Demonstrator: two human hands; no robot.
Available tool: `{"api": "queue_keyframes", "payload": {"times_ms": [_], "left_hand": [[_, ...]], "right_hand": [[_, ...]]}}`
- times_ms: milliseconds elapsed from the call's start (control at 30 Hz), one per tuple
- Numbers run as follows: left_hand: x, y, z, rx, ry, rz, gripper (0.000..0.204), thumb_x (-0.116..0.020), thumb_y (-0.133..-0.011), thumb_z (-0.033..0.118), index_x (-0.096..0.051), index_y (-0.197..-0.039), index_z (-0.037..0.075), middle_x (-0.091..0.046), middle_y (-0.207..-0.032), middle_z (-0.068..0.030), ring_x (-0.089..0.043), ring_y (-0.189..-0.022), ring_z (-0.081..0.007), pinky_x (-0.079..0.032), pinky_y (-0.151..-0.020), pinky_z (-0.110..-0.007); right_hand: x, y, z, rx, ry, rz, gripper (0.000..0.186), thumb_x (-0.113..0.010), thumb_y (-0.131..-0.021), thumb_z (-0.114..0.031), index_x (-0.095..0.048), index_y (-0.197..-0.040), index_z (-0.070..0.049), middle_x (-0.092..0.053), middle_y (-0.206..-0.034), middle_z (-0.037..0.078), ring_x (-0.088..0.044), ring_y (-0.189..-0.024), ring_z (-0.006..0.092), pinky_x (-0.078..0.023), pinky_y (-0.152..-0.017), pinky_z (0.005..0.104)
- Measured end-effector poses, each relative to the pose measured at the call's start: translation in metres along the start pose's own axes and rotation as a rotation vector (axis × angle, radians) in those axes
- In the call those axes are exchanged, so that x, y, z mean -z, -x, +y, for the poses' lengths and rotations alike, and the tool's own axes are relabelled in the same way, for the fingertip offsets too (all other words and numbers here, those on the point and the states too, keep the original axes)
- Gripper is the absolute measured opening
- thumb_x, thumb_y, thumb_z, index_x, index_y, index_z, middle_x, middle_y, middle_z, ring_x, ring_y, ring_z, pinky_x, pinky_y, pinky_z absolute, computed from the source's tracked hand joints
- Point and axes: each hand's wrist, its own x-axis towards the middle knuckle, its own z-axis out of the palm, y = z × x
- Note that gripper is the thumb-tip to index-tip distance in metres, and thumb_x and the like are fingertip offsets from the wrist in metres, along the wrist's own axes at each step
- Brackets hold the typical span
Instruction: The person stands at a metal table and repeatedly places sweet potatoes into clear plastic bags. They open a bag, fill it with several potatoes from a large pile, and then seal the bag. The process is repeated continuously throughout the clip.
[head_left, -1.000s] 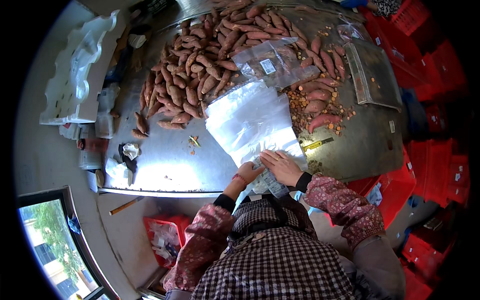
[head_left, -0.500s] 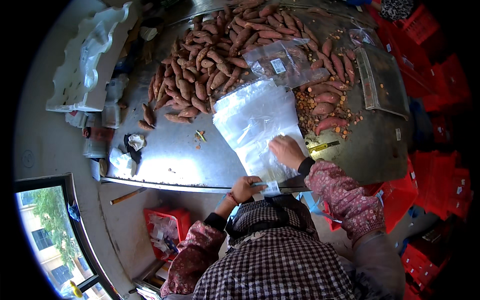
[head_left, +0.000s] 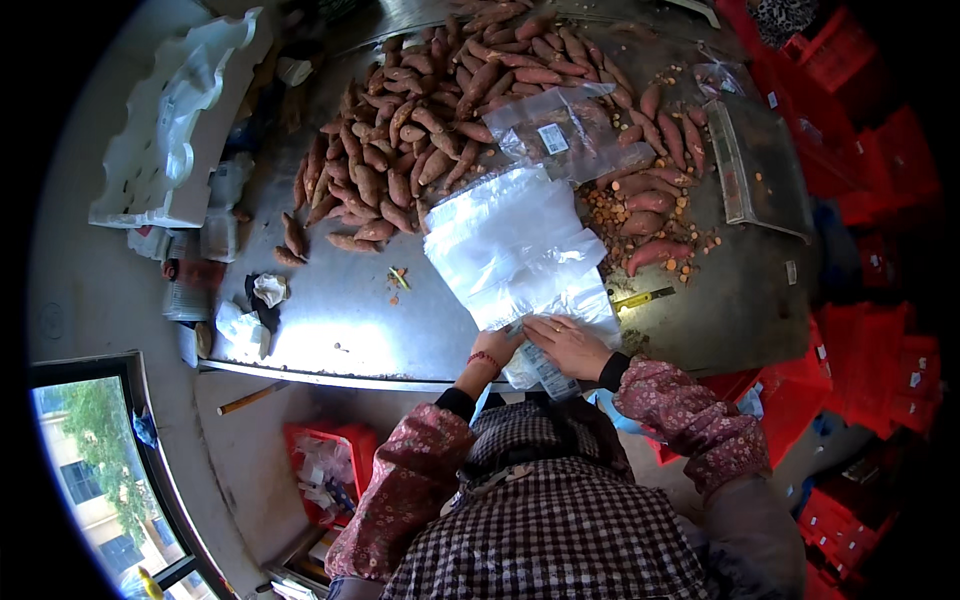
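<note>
A stack of clear plastic bags [head_left: 515, 240] lies at the middle of the metal table, reaching toward its front edge. At the near end of the stack my left hand [head_left: 497, 347] is closed in a pinch on a strip of labels [head_left: 552, 378]. From the right, my right hand [head_left: 570, 345] meets it, its fingers together and its tips at the same strip. Part of the strip hangs below the right hand toward my apron; its upper end is hidden by the fingers.
Sweet potatoes [head_left: 400, 150] are heaped at the back. A filled bag with a label [head_left: 552, 138] lies beyond the stack. Cut pieces [head_left: 605, 215] and a yellow utility knife [head_left: 643, 298] lie to the right, near a metal tray [head_left: 765, 165]. Red crates [head_left: 880, 350] stand at far right.
My right hand has moved from the bag stack down and left to the labels. My left hand has moved up and slightly right, and more of the label strip now shows.
</note>
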Motion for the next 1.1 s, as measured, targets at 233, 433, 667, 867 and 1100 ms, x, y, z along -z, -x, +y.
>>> {"api": "queue_keyframes", "payload": {"times_ms": [233,433,667,867,1100], "left_hand": [[-0.002,0.025,-0.023,0.024,0.128,-0.113,0.050,-0.057,-0.085,0.044,-0.064,-0.096,-0.004,-0.063,-0.075,-0.0241,-0.064,-0.074,-0.0365,-0.049,-0.069,-0.042],[-0.038,0.021,0.008,0.023,0.085,0.090,0.045,-0.058,-0.081,0.040,-0.066,-0.081,-0.004,-0.063,-0.080,-0.0276,-0.061,-0.081,-0.0424,-0.049,-0.072,-0.048],[-0.002,0.094,0.005,-0.348,0.080,-0.198,0.028,-0.060,-0.085,0.029,-0.058,-0.084,0.001,-0.060,-0.076,-0.0228,-0.059,-0.073,-0.0411,-0.045,-0.064,-0.046],[0.008,0.067,0.003,-0.493,0.401,-0.085,0.028,-0.064,-0.086,0.025,-0.057,-0.081,-0.001,-0.052,-0.064,-0.0152,-0.053,-0.059,-0.0246,-0.044,-0.057,-0.037],[-0.010,-0.013,-0.025,-0.052,0.103,0.105,0.042,-0.062,-0.083,0.040,-0.065,-0.109,0.007,-0.065,-0.101,-0.0172,-0.063,-0.091,-0.0315,-0.049,-0.081,-0.038]], "right_hand": [[-0.005,0.002,0.001,-0.008,0.038,-0.091,0.049,-0.047,-0.085,-0.012,-0.043,-0.132,0.000,-0.046,-0.135,0.011,-0.039,-0.129,0.0206,-0.028,-0.108,0.0378],[-0.004,0.000,0.005,0.051,0.058,-0.073,0.052,-0.051,-0.081,-0.011,-0.043,-0.132,-0.001,-0.049,-0.128,0.011,-0.042,-0.125,0.0233,-0.028,-0.108,0.0400],[0.016,0.001,0.011,-0.242,-0.003,-0.299,0.034,-0.056,-0.083,-0.015,-0.054,-0.115,-0.001,-0.058,-0.112,0.015,-0.052,-0.110,0.0299,-0.039,-0.099,0.0443],[-0.044,-0.026,0.064,-0.069,-0.338,0.424,0.020,-0.053,-0.088,-0.020,-0.058,-0.103,-0.007,-0.059,-0.102,0.017,-0.057,-0.096,0.0333,-0.046,-0.085,0.0431],[0.118,-0.078,0.032,-0.164,-0.168,0.622,0.011,-0.059,-0.084,-0.017,-0.057,-0.078,-0.007,-0.054,-0.070,0.008,-0.056,-0.066,0.0287,-0.046,-0.061,0.0407]]}}
